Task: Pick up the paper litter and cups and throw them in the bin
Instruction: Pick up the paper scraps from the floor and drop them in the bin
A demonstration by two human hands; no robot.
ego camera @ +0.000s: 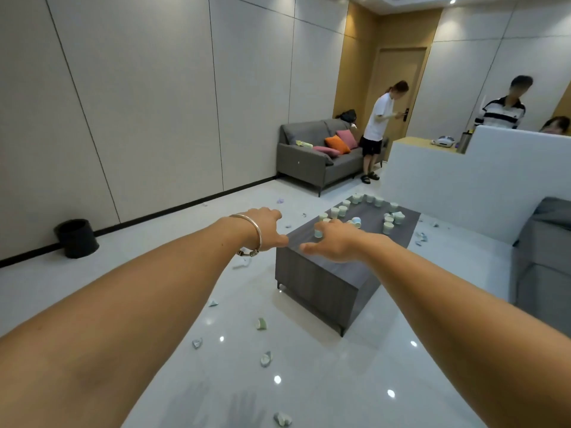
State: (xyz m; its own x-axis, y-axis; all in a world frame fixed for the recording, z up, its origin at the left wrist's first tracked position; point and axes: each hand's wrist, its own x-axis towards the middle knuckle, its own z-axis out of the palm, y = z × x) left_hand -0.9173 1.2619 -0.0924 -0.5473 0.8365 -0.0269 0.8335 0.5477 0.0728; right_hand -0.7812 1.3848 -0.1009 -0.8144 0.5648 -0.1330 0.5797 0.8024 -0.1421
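Both my arms reach forward over the floor toward a low grey coffee table (327, 273). My left hand (265, 225), with a silver bangle on the wrist, hangs with relaxed fingers and holds nothing. My right hand (335, 240) is stretched out, palm down, over the table's near corner, level with a pale cup (318, 233). Several pale green and blue paper cups (387, 227) stand or lie on the tabletop. Crumpled paper scraps (265, 358) lie scattered on the white floor. A black bin (77, 237) stands by the left wall.
A grey sofa (321, 159) with pink and orange cushions stands at the back, a person beside it near a door. A white counter (463, 180) with two people behind it is on the right. Part of another grey seat (543, 257) sits at the right edge.
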